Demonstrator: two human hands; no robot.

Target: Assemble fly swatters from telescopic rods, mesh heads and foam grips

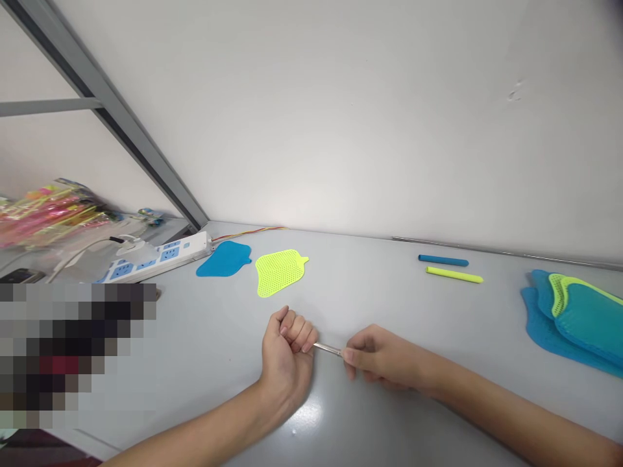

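Note:
My left hand (287,353) is closed in a fist around one end of a thin silver metal rod (327,349). Fingertips of my right hand (377,357) pinch the rod's other end. Only a short stretch of the rod shows between the two hands, low over the grey table (379,305). Beyond my hands lie a yellow-green mesh swatter head (280,271) and a blue swatter head (224,259). A blue handle tube (442,261) and a yellow handle tube (454,275) lie to the far right.
A stack of blue and yellow-green swatter heads (577,318) sits at the right edge. A white power strip (156,256) with plugged cables lies at the left, near a wrapped pile of pink and yellow items (48,211). A white wall rises behind the table.

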